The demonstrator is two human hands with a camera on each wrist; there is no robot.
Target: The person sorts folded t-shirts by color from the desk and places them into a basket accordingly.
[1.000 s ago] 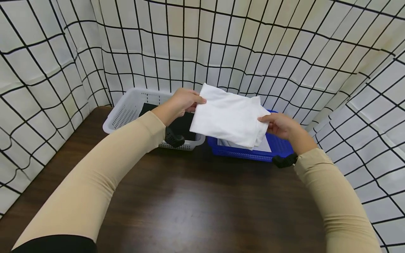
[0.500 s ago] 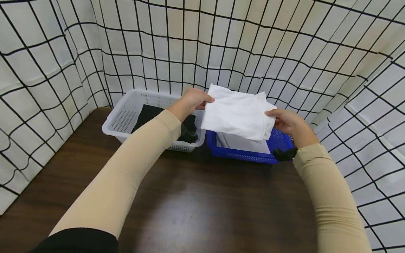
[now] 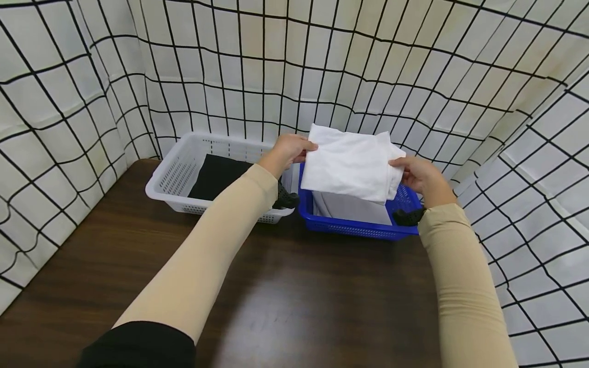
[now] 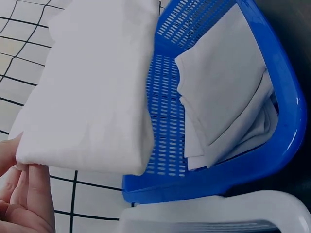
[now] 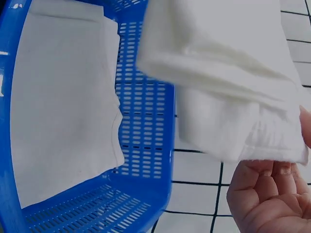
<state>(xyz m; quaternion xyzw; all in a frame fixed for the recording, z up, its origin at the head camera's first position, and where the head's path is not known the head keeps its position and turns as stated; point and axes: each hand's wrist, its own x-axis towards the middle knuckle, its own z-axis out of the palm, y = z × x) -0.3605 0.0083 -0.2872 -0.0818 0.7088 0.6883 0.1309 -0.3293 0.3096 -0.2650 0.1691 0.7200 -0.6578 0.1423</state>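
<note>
A folded white cloth is held up between both hands over the blue basket. My left hand pinches its left edge between thumb and fingers. At the opposite edge, my right hand pinches the folded layers, which hang loose in the right wrist view. Below it, the blue plastic basket holds another folded white cloth, lying along the near side. The left wrist view shows several layers in that lower cloth and the slotted basket floor beside it.
A white plastic basket stands left of the blue one, with folded black cloth inside, partly hidden by my left arm. Both baskets sit on a dark wooden table. Grid-patterned curtain rises behind and at both sides.
Both hands have carried the white cloth to the right and slightly back over the blue basket. More of the black cloth and of the cloth in the blue basket now shows.
</note>
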